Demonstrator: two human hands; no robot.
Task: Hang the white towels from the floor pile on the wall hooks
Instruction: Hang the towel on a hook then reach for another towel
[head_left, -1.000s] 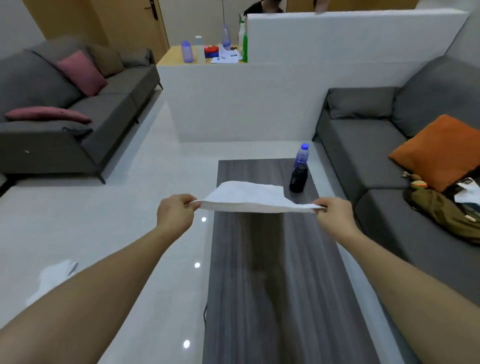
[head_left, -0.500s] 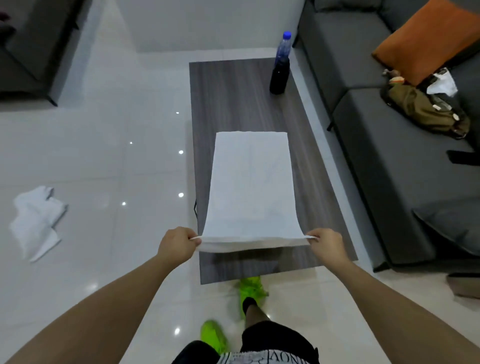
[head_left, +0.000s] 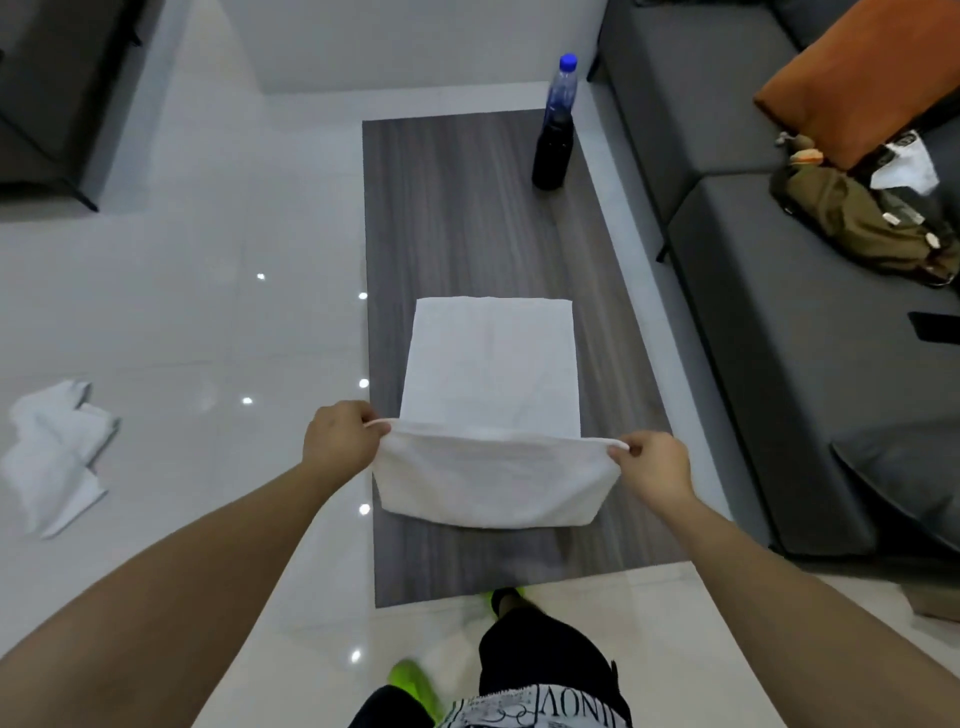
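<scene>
A dark wood table (head_left: 457, 208) carries a white towel (head_left: 491, 374) near its front edge. The left hand (head_left: 337, 441) and right hand (head_left: 655, 470) pinch its lifted near corners. A bottle (head_left: 555, 140) stands at the far right corner; bare tabletop lies between.

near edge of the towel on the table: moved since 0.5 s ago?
Yes. Both hands, left hand and right hand, have carried the towel edge forward over itself, toward the bottle end of the table, starting a fold.

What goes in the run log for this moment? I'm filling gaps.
phase: folding | left hand: pinches towel corner | right hand: pinches other corner | towel: on table
</scene>
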